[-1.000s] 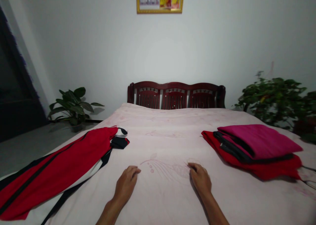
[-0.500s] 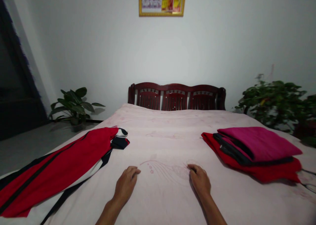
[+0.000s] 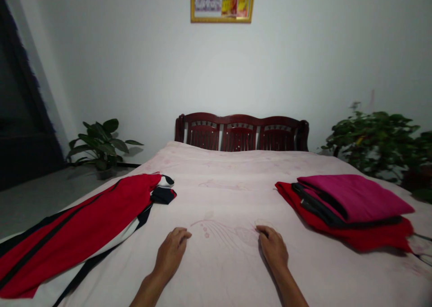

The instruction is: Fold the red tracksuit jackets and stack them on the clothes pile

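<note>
My left hand (image 3: 172,248) rests on the pale pink bedsheet (image 3: 222,271), fingers loosely bent and holding nothing. Level with it, my right hand (image 3: 272,245) lies on the sheet too, relaxed and without anything in its grasp. To the left of my left hand stretches a red jacket (image 3: 111,215) with white and navy parts, laid lengthwise along the bed. Beyond my right hand sits a folded stack: a magenta garment (image 3: 361,197) on top, a dark garment (image 3: 320,210) in the middle and a red garment (image 3: 362,239) underneath.
A dark wooden headboard (image 3: 239,131) stands at the bed's far end against a white wall (image 3: 222,68). Potted plants flank the bed, one leafy plant (image 3: 101,143) at left and a bushier plant (image 3: 374,138) at right. A gold-framed picture (image 3: 222,3) hangs above.
Both hands stay in nearly the same spots on the sheet. The view shifts very slightly; the clothes lie as before.
</note>
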{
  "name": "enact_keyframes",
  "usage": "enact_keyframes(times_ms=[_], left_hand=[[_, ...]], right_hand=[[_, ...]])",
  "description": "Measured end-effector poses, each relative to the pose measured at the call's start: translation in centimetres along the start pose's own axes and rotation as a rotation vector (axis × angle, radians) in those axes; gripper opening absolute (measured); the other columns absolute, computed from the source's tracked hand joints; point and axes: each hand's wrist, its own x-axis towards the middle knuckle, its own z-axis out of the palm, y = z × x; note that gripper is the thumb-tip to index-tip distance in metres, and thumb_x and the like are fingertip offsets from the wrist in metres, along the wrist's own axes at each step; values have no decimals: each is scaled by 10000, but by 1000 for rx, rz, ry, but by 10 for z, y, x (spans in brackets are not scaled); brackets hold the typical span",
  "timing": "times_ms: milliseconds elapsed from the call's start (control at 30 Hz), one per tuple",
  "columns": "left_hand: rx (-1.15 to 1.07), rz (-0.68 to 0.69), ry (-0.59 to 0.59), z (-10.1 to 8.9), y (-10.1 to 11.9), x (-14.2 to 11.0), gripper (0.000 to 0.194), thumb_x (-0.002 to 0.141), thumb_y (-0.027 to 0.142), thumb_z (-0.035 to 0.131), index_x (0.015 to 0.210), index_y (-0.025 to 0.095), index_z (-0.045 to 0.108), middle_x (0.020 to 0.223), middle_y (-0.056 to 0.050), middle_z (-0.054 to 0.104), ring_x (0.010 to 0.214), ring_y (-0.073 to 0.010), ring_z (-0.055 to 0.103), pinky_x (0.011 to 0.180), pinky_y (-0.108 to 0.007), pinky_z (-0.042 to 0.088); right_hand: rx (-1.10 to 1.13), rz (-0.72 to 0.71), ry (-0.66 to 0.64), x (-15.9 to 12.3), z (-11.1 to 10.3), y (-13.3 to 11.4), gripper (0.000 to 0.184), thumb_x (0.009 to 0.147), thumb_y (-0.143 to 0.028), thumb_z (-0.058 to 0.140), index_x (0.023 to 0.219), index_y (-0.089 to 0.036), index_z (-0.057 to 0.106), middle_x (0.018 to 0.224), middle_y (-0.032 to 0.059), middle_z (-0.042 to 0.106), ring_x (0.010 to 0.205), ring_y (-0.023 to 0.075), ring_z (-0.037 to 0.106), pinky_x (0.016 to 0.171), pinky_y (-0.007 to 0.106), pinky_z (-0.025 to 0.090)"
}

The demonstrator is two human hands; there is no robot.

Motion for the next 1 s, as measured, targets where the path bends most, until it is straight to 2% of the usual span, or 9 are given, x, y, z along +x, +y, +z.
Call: enact_keyframes(times_ms=[567, 1000], left_hand=[[-23, -27, 6, -1, 3, -1, 302, 874, 167, 447, 981, 249, 717, 1176, -34, 691, 1163, -201, 615, 1049, -374, 465], [7, 8, 0, 0, 1, -1, 302, 891, 168, 433, 992, 242, 708, 1181, -42, 688, 1166, -202, 614, 1044, -377, 469]], right_hand=[[32, -2, -26, 1, 2, 4, 443, 796, -333, 406, 1057, -220, 746, 1146, 41, 729, 1149, 267, 601, 1013, 400, 436], [28, 14, -36, 1, 1, 3, 456, 782, -341, 412, 1058, -214, 752, 1139, 48, 733, 1144, 275, 604, 1009, 408, 439]])
